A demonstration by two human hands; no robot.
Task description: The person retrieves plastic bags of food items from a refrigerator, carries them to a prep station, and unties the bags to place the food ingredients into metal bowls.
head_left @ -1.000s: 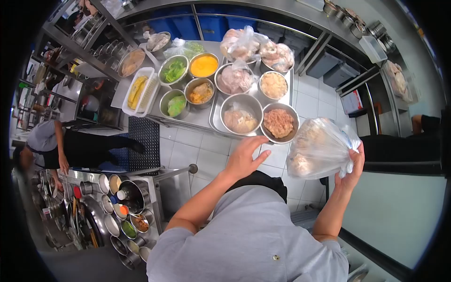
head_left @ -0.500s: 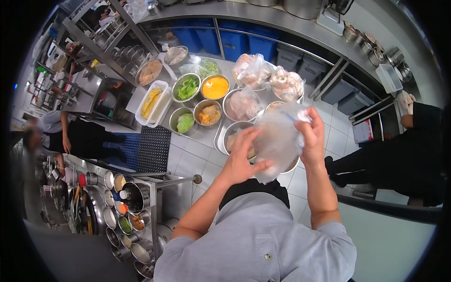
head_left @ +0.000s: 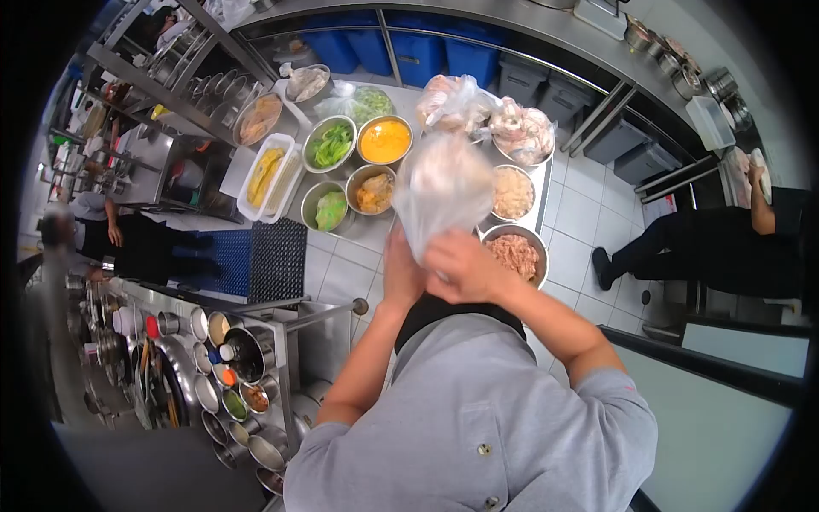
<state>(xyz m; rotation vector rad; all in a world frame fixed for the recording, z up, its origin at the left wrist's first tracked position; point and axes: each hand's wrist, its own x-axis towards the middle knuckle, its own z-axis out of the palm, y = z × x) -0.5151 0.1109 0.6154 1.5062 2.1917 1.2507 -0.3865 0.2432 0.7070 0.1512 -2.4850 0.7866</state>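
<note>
A clear plastic bag (head_left: 444,188), smeared by motion, stands up over the metal bowls in front of me. Pale pinkish stuff shows through it; whether that lies inside or behind, I cannot tell. My right hand (head_left: 467,268) is closed on the narrow lower end of the bag. Against the bag's lower left side is my left hand (head_left: 403,271), closed on it too, its fingers partly hidden. Close to my right hand sits a bowl of ground meat (head_left: 515,254), and beyond that a bowl of pale minced food (head_left: 513,191).
Left on the metal table are bowls of green vegetable pieces (head_left: 329,145) and orange liquid (head_left: 385,139), plus a white basket (head_left: 269,177) with yellow food. Bagged meat (head_left: 522,130) sits at the back. A co-worker (head_left: 717,243) stands right, another (head_left: 128,239) left.
Both hands have come down and closer together, to the left. The bag has swung left and up and now looks fuller. The bowls of minced food and ground meat have come into view.
</note>
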